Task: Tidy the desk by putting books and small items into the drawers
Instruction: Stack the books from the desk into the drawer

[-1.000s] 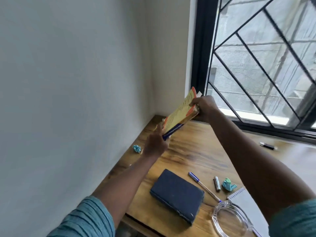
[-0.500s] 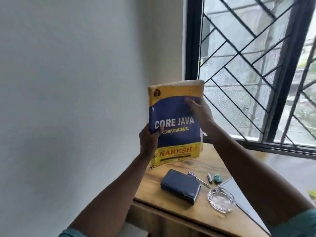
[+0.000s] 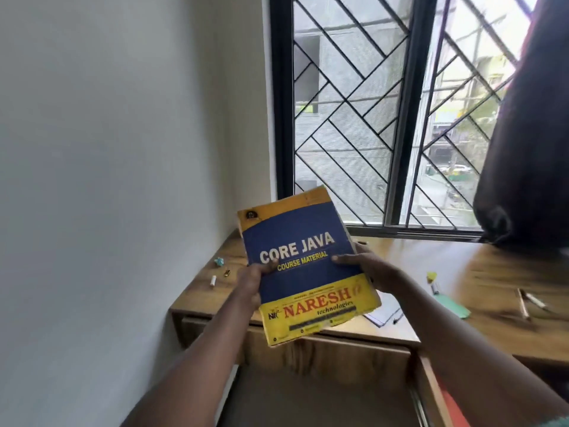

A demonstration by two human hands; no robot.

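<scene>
Fingers of left hand (image 3: 251,285): clenching round the left edge of the book (image 3: 303,257), with the thumb lying on the blue cover beside the words "COURSE MATERIAL".
Fingers of right hand (image 3: 374,271): grasping the book's right edge, with the thumb pressing on the cover and the rest going behind it, hidden.
Book: hanging in the air at the middle of the frame, cover facing the camera and top leaning toward the left. It is showing "CORE JAVA" on blue and "NARESH technologies" on a yellow band.
Counter (image 3: 468,263): wooden, running under the window (image 3: 354,118). Its front edge is passing behind the book's lower part.
Drawer (image 3: 308,396): standing open below the counter at the lower middle, under the book, its inside lying in shadow.
Left of book: a crumpled teal paper (image 3: 219,261), a small brass-tipped piece (image 3: 227,273) and a white stub (image 3: 212,281) are lying near the wall (image 3: 107,180), each apart from the others.
Right of book: a white sheet (image 3: 383,312) is peeking out behind the right forearm. Further right, a yellow scrap (image 3: 431,276), a marker (image 3: 434,288), a green slip (image 3: 455,307) and two pens (image 3: 525,305) are lying on the wood.
Upper right: a dark curtain (image 3: 529,134) is hanging down onto the counter.
</scene>
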